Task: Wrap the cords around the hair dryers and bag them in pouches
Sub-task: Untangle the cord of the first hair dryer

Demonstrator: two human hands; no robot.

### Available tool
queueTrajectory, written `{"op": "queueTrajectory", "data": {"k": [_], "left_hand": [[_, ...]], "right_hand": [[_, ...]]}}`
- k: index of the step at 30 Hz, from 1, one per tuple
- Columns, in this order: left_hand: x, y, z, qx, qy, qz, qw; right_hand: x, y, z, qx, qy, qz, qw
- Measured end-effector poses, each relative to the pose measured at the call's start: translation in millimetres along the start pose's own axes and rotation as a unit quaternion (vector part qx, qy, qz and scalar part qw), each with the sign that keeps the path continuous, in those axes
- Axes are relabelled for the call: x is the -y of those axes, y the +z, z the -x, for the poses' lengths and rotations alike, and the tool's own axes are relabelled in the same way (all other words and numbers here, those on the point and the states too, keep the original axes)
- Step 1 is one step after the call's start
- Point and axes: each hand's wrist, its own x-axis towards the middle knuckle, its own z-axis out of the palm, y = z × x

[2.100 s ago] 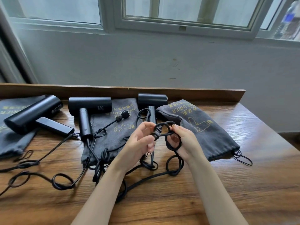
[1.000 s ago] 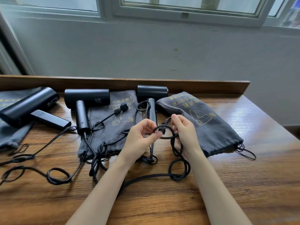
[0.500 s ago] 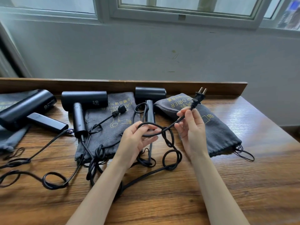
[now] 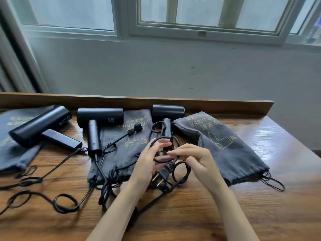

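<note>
Three black hair dryers lie along the back of the wooden table: the right one (image 4: 167, 111), the middle one (image 4: 99, 117) and the left one (image 4: 40, 124). My left hand (image 4: 149, 162) and my right hand (image 4: 192, 159) meet over the right dryer's tangled black cord (image 4: 181, 171), both pinching its loops. Its plug (image 4: 161, 176) hangs below my left palm, prongs pointing down-left. Grey drawstring pouches lie flat: one at the right (image 4: 225, 148), one in the middle (image 4: 128, 146), one at the far left (image 4: 10, 136).
Loose cords from the left and middle dryers (image 4: 64, 202) loop across the front left of the table. The middle dryer's plug (image 4: 137, 127) rests on the middle pouch. A raised wooden ledge (image 4: 225, 106) runs along the back edge, under a window wall.
My right hand, which held the plug up over the right pouch, has come down to the left hand. The plug now hangs low by my left palm, and the cord loops have bunched between both hands.
</note>
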Motion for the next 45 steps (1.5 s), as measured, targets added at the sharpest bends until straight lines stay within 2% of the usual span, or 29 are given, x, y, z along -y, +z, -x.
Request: {"op": "queueTrajectory", "data": {"k": [2, 4, 5, 6, 8, 11, 14, 17, 20, 22, 24, 27, 29, 31, 33, 34, 36, 39, 42, 43, 45], "left_hand": [[0, 0, 0, 0.015, 0.012, 0.056, 0.998], [-2, -2, -1, 0.046, 0.018, 0.112, 0.992], [-2, -3, 0, 0.062, 0.018, 0.125, 0.990], [-2, -3, -1, 0.079, 0.017, 0.125, 0.989], [-6, -1, 0, 0.123, 0.008, 0.118, 0.985], [-15, 1, 1, 0.159, 0.010, 0.071, 0.985], [-23, -9, -5, 0.135, 0.025, 0.031, 0.990], [-27, -31, -13, 0.110, 0.051, 0.001, 0.993], [-35, -52, -17, 0.105, 0.099, -0.164, 0.976], [-38, -57, -24, 0.079, 0.121, -0.242, 0.959], [-40, -54, -30, 0.032, 0.119, -0.246, 0.962], [-39, -48, -46, -0.061, 0.037, -0.177, 0.982], [-39, -40, -53, -0.114, 0.033, -0.269, 0.956], [-40, -23, -47, -0.136, 0.106, -0.368, 0.914], [-41, 3, -34, -0.091, 0.195, -0.394, 0.894], [-42, 16, -27, -0.054, 0.204, -0.421, 0.882], [-34, 33, -25, -0.010, 0.191, -0.529, 0.827], [-25, 34, -32, -0.075, 0.234, -0.608, 0.755], [-20, 27, -38, -0.155, 0.326, -0.654, 0.665], [-19, 24, -41, -0.178, 0.342, -0.655, 0.650], [-23, 20, -42, -0.198, 0.329, -0.653, 0.653]], "right_hand": [[4, -2, -3, -0.077, 0.045, -0.082, 0.993], [3, -6, -10, -0.163, 0.081, -0.019, 0.983], [2, -10, -14, -0.152, 0.101, 0.034, 0.983], [2, -13, -17, -0.102, 0.124, 0.057, 0.985], [3, -12, -20, -0.011, 0.154, 0.020, 0.988], [4, -11, -22, -0.068, 0.107, 0.033, 0.991], [6, -19, -26, -0.127, 0.084, 0.047, 0.987], [4, -34, -31, -0.148, 0.071, 0.134, 0.977], [1, -35, -32, -0.113, 0.075, 0.207, 0.969], [0, -33, -33, -0.127, 0.079, 0.208, 0.967], [-2, -31, -33, -0.150, 0.087, 0.188, 0.967], [-4, -27, -33, -0.159, 0.088, 0.204, 0.962], [-9, -24, -33, -0.168, 0.087, 0.217, 0.958], [-13, -23, -35, -0.171, 0.084, 0.227, 0.955], [-15, -21, -37, -0.161, 0.074, 0.245, 0.953], [-14, -19, -37, -0.153, 0.068, 0.252, 0.953], [-10, -17, -36, -0.132, 0.053, 0.246, 0.959], [-4, -18, -33, -0.097, 0.020, 0.212, 0.972], [-1, -21, -29, -0.108, 0.048, 0.115, 0.986], [1, -21, -27, -0.115, 0.077, 0.050, 0.989], [4, -19, -26, -0.140, 0.147, -0.128, 0.971]]}}
